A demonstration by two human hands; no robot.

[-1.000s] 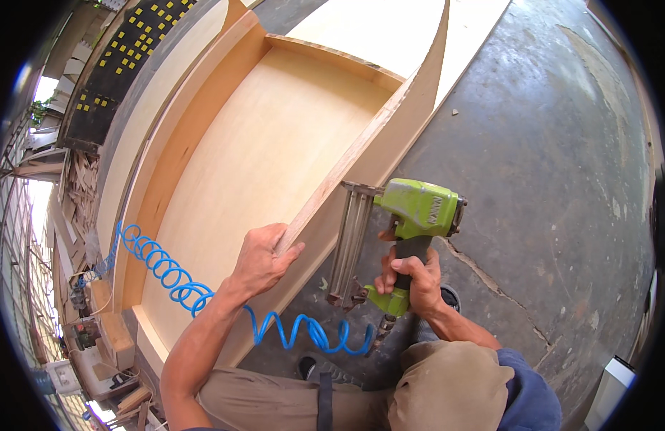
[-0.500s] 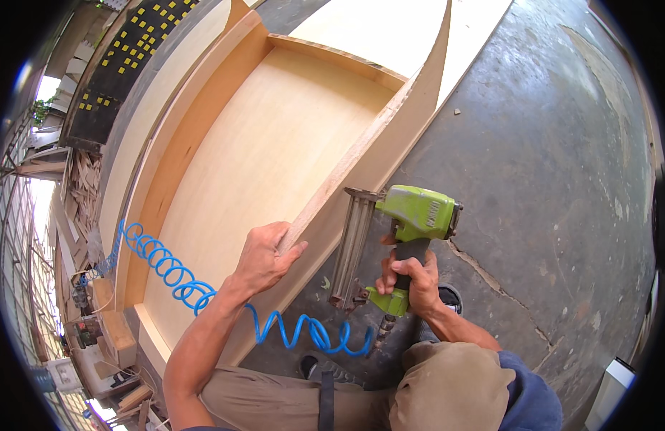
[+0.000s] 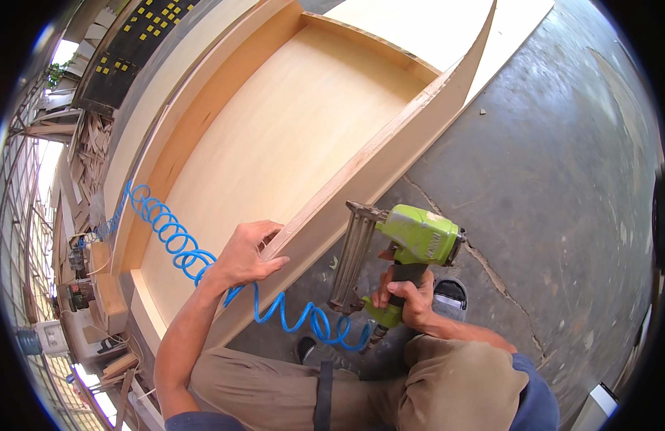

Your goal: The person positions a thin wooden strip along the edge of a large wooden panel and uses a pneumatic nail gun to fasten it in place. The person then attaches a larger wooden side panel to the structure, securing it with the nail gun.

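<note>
Head view: we have the left hand clamped over the top edge of the side panel, fingers wrapped onto the inner face, thumb on the outer face. Right hand is closed tight round the nailer grip; we cannot tell if a finger sits on the trigger. Nailer nose meets the panel's outer face just right of the left fingertips.

Risks as we judge them:
- Left fingers sit near the nose. A nail that deflects or blows out of the thin edge could hit them.
- Nose tilted off square: the nail exits through the inner face.
- Hose runs under the left wrist and loops below the right hand. A snag could jerk the tool mid-shot.
- Panel stands on edge on the floor. If our left grip slackens, it may shift off its joint.

Containers: the box frame beyond the left fingers is open-topped, nothing inside but its bare plywood bottom.
</note>
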